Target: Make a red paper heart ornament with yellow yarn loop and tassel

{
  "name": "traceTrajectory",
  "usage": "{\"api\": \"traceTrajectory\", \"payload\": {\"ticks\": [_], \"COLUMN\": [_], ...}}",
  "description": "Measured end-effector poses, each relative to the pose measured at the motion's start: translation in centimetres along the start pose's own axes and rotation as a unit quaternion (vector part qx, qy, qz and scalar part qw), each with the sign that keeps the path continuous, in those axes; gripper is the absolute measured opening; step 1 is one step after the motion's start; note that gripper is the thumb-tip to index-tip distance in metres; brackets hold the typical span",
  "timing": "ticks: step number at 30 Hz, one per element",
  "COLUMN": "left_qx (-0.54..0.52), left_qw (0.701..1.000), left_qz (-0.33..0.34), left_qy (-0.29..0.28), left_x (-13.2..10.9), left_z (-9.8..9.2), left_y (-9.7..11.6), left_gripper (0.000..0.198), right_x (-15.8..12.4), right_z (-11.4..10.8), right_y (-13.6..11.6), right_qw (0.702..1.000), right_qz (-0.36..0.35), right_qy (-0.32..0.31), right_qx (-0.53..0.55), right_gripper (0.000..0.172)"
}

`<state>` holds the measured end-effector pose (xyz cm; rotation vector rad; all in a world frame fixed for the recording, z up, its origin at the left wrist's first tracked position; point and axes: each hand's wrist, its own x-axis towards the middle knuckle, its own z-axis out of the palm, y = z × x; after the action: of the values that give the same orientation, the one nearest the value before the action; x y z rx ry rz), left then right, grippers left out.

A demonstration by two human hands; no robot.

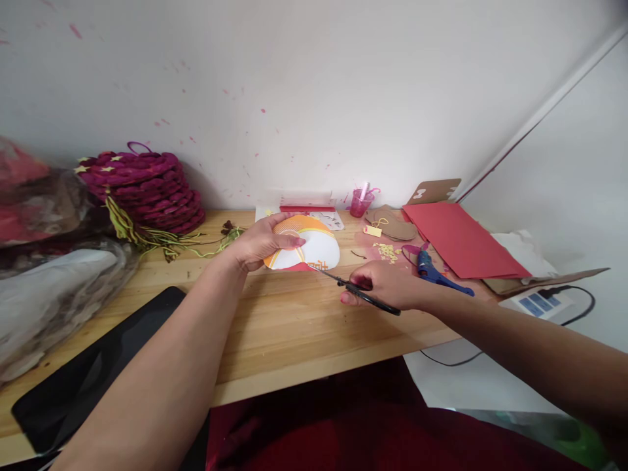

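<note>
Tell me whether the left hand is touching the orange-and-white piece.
Touching. The head view shows it: the left hand holds the orange-and-white piece, its thumb laid across the face.

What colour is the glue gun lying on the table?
The glue gun is blue, as the head view shows.

The white card (pixel 321 247) carries 2 warm colours, orange and yellow, in curved bands, with a dotted patch and orange lettering. The scissors (pixel 377 302) have black handles. Brown grain streaks the pale worktop (pixel 294 333). The basket (pixel 161 190) is magenta, its tassel (pixel 120 219) yellow-green; the glue gun (pixel 434 271) blue, the paper (pixel 461 235) plain red. Pink specks dot the white wall (pixel 314 98).
</note>
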<state>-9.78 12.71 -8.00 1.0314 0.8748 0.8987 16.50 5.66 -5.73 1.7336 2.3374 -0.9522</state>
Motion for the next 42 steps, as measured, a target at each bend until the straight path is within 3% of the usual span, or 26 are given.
{"api": "traceTrajectory", "payload": {"ticks": [10, 28, 38, 42], "left_qx": [-0.013, -0.018, -0.014, -0.016], "left_qw": [1.0, 1.0, 1.0, 1.0], "left_qz": [0.0, 0.004, 0.008, 0.014], "left_qy": [-0.006, 0.009, 0.013, 0.006], "left_x": [0.17, 0.09, 0.05, -0.05], "left_z": [0.0, 0.39, 0.45, 0.44], "left_y": [-0.25, -0.17, -0.11, -0.1], "left_gripper": [0.079, 0.085, 0.082, 0.072], "right_x": [0.06, 0.18, 0.47, 0.42], "right_z": [0.36, 0.71, 0.68, 0.67], "right_y": [-0.06, -0.08, 0.38, 0.41], "right_qw": [0.999, 0.999, 0.999, 0.999], "right_qz": [-0.014, -0.028, -0.026, -0.028], "right_qy": [0.013, 0.038, 0.039, 0.042], "right_qx": [0.039, -0.002, -0.003, -0.005], "right_gripper": [0.064, 0.055, 0.055, 0.054]}}
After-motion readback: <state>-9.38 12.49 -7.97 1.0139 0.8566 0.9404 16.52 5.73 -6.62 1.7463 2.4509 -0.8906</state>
